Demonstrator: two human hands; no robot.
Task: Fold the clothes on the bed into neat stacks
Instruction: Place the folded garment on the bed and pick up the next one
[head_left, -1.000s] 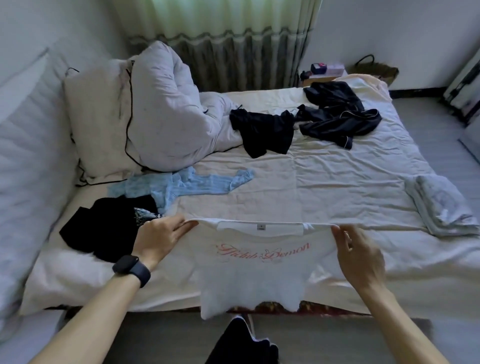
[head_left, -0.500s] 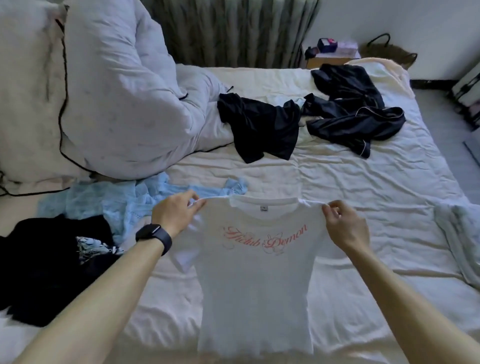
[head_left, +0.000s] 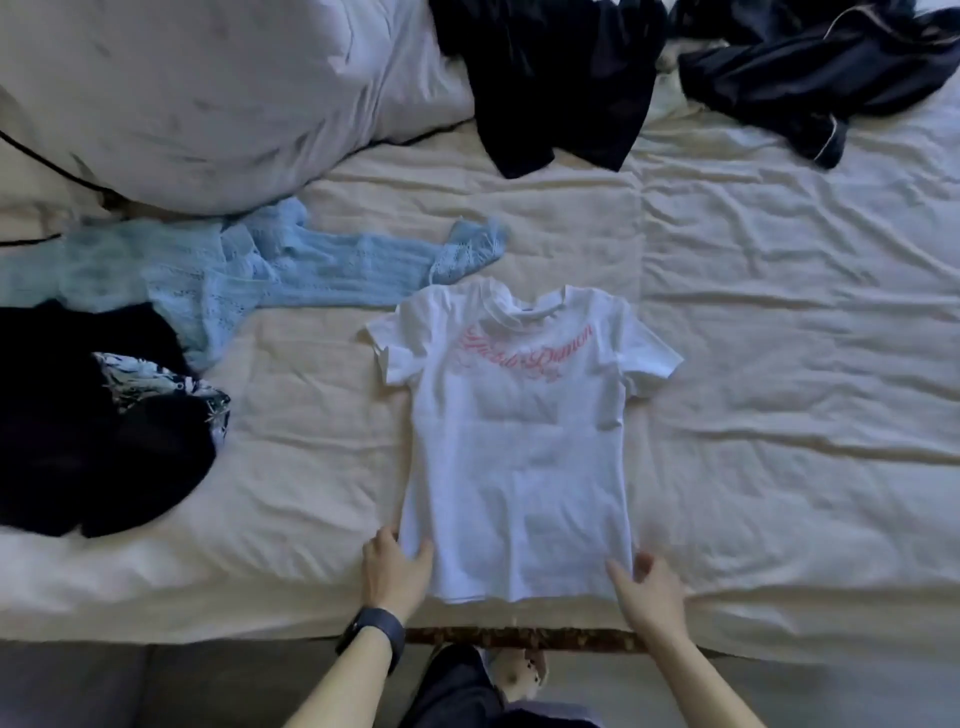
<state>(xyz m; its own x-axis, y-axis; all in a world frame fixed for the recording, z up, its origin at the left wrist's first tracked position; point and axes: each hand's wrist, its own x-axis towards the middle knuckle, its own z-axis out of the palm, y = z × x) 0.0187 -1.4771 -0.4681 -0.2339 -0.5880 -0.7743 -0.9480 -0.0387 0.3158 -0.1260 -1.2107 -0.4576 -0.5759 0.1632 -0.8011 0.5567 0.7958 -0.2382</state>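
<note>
So the white short-sleeved T-shirt with pink script lettering (head_left: 514, 457) is lying flat, front up, in the middle of the wrinkled cream bed sheet (head_left: 779, 312). Its collar points to 12 o'clock and its hem sits near the bed's front edge at 6.

The left hand (head_left: 397, 566), with a dark wristwatch (head_left: 371, 631) on it, is at the hem's 7 o'clock corner. The thumb lies on the fabric and a finger is on the sheet just outside the side seam, so the two are spread in a V. The other fingers are tucked out of sight, and I honestly can't tell if it's gripping the cloth or just resting there.

The right hand (head_left: 649, 587) is at the 5 o'clock corner and a bit blurry. Its thumb is straight and touching the shirt's edge, and the fingers are loosely curved and apart from the thumb, not pinching anything.

Around the tee:
- At 10 o'clock there's a light blue knitted top (head_left: 249, 265), with one cuff just beside the tee's shoulder.
- At 9 o'clock, well apart, is a crumpled black garment with a floral patterned bit (head_left: 88, 415).
- At 12 o'clock is a rumpled black piece of clothing (head_left: 556, 78).
- At 1 o'clock is a dark navy garment with pale piping (head_left: 810, 67).
- At 11 o'clock is a big puffy white pillow with black trim (head_left: 197, 88).
</note>
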